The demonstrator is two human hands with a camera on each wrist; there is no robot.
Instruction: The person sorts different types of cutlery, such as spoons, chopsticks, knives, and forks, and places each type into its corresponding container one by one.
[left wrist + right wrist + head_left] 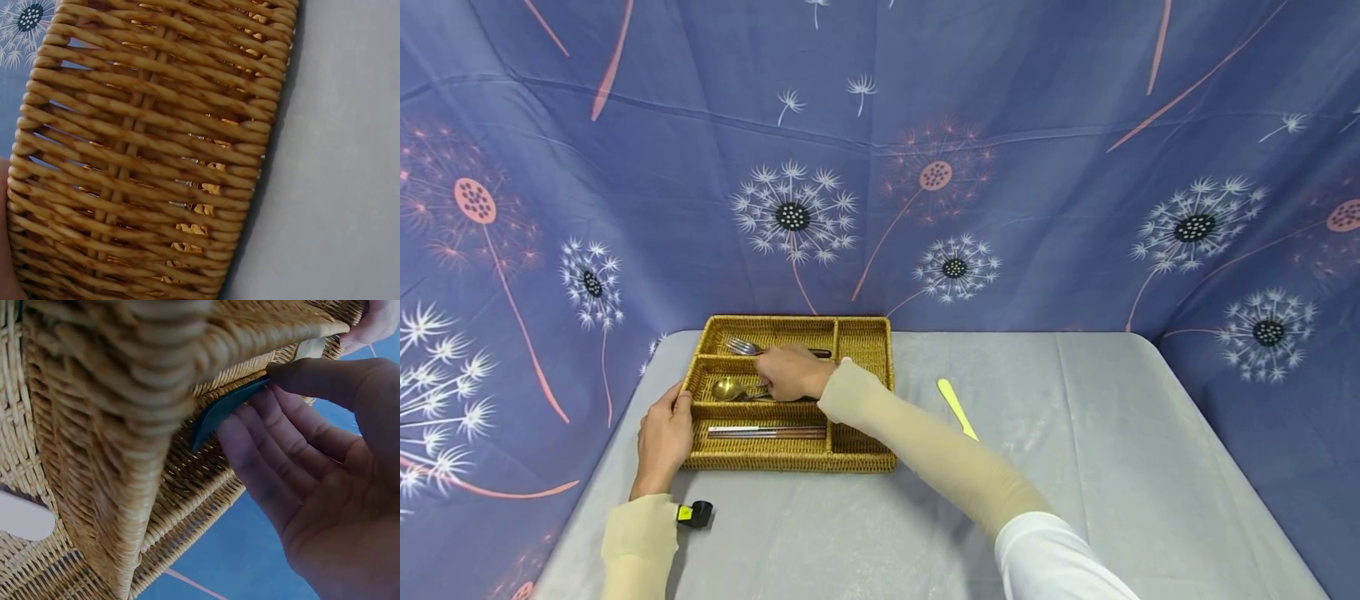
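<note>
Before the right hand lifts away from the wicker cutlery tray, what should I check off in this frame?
1. Left hand steadies the woven wicker cutlery tray at its left edge: ok.
2. Right hand has a grip on the dark utensil handle in the middle compartment: ok.
3. Gold spoon lies in the middle compartment: ok.
4. Silver fork lies in the far compartment: ok.
5. Yellow knife-shaped utensil is in the tray: not ok, it lies on the grey table.

No readable text, labels, brands, numbers or signs appear in any view.
</note>
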